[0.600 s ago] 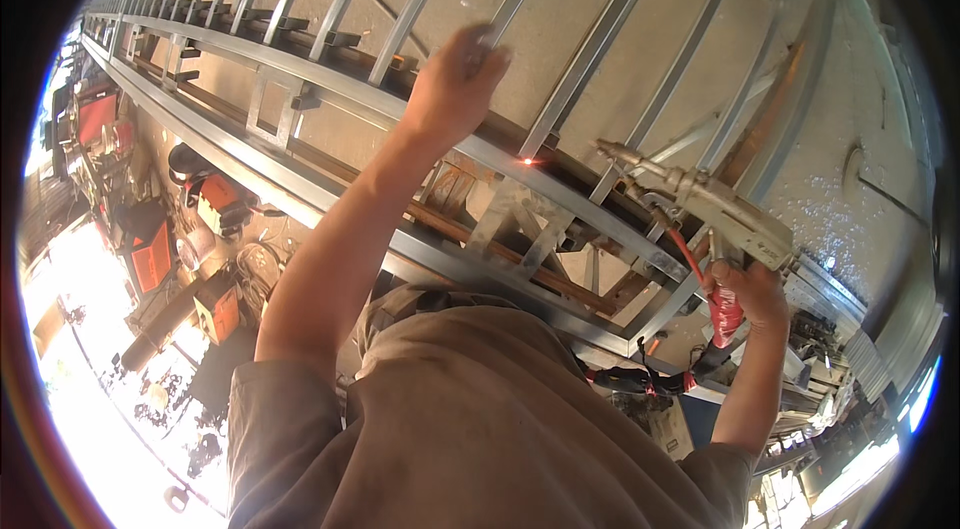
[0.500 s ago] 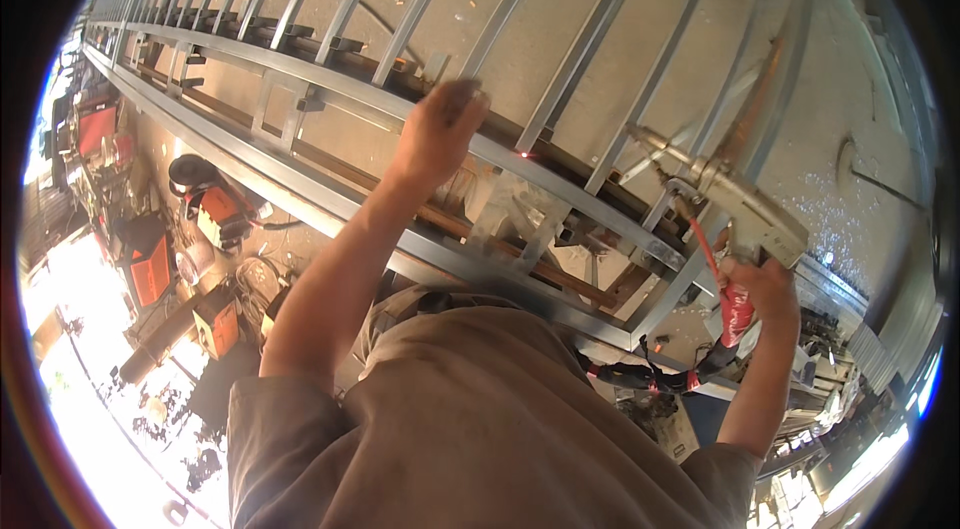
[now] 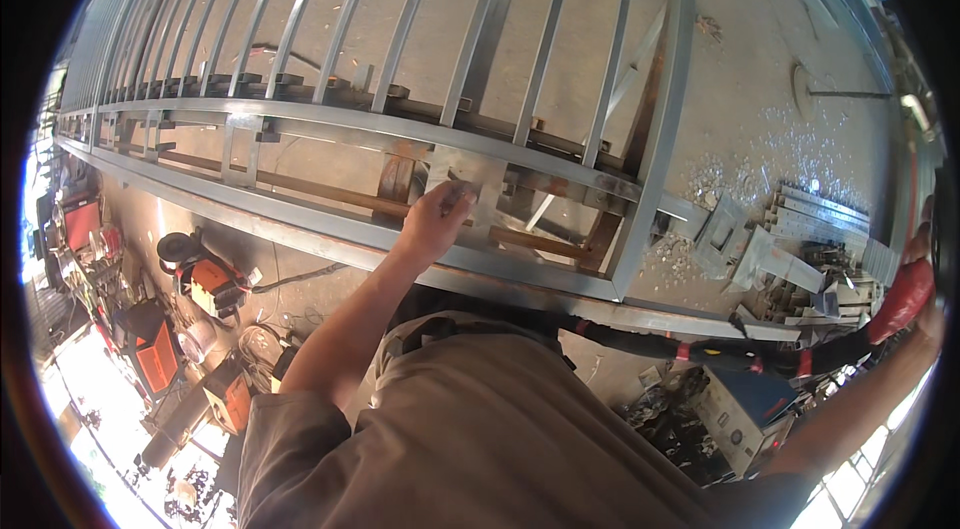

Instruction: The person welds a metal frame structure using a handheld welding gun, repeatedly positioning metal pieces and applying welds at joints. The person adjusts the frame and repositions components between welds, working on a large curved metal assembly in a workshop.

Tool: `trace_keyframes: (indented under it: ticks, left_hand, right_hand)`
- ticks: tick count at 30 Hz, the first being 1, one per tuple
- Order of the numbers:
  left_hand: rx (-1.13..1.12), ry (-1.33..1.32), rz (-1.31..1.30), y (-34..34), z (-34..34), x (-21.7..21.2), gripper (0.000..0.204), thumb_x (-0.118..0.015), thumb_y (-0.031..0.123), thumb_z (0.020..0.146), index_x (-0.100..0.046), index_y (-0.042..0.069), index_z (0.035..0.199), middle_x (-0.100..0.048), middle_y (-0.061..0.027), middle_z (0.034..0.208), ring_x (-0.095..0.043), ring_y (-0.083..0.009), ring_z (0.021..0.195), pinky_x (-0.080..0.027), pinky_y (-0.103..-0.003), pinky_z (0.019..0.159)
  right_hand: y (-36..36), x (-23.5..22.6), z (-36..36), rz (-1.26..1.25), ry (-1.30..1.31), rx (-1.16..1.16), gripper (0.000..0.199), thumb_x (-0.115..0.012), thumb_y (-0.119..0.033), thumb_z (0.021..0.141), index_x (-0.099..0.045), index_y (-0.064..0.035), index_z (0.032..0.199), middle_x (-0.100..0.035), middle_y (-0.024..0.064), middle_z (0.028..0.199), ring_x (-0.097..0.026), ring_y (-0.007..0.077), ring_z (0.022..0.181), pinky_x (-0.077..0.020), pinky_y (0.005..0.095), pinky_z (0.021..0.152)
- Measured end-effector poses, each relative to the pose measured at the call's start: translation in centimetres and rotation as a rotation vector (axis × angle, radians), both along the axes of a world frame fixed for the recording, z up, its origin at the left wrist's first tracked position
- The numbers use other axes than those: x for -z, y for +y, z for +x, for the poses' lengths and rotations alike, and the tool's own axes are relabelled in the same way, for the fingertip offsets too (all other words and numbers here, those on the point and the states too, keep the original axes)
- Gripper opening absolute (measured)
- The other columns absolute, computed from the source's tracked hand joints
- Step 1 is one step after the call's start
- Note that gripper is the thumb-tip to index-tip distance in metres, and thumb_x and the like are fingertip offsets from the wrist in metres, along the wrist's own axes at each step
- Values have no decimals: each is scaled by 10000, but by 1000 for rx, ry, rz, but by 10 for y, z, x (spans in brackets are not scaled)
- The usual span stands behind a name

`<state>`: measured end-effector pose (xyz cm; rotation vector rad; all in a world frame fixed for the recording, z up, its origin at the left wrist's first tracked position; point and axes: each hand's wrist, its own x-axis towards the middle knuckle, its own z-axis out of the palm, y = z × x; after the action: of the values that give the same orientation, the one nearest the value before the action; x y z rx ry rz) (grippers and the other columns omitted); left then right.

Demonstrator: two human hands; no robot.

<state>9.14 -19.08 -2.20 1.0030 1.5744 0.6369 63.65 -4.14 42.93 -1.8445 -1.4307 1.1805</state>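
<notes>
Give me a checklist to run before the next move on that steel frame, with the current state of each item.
1. Left hand on the small metal plate at the steel frame: ok, fingers touch it.
2. Plate sitting square: cannot tell.
3. Right hand in clear view: not ok, at the picture's rim.
4. Red-handled tool gripped: ok; its working end cannot be seen.
5. Black cable clear of the frame: ok, it lies below it.
6. Floor scraps beside the frame: not ok, cluttered.
</notes>
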Motion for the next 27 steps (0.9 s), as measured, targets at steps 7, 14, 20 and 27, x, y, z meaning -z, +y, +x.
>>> trace_keyframes:
  ticks: [7, 14, 20, 27]
  left_hand:
    - [43, 24, 77, 36, 12, -24, 408, -665, 283, 1020, -654, -3, 1311, -761, -120, 997, -736, -176, 886, -578, -305, 808]
    - [51, 115, 249, 123, 20, -27, 525, -702, 327, 973, -614, 23, 1392, -752, -201, 1187, -733, -309, 1101, -565, -380, 929]
    - [341, 304, -17, 193, 66, -16, 683, -727, 277, 960, -461, -5, 1523, -699, -256, 1281, -684, -330, 1221, -532, -387, 1015]
    - [530, 210, -195, 220, 69, 15, 1021, -815, 140, 867, -173, 57, 1656, -662, -275, 1337, -701, -340, 1173, -522, -410, 1020]
  right_hand:
    - [3, 90, 1, -21, -226, 157, 577, -833, -206, 790, -615, 2, 1282, -697, 60, 952, -658, 160, 792, -532, 306, 744]
    - [56, 223, -110, -456, -80, -508, 582, -841, -128, 748, -653, -15, 1288, -740, 85, 1129, -691, 190, 1055, -551, 353, 958]
    - [85, 298, -147, -656, 62, -629, 647, -833, -117, 735, -632, 5, 1338, -745, 131, 1154, -708, 216, 1044, -558, 364, 960]
    - [96, 342, -155, -655, -31, -696, 653, -841, -128, 739, -629, 12, 1341, -743, 145, 1157, -708, 203, 1019, -582, 343, 892]
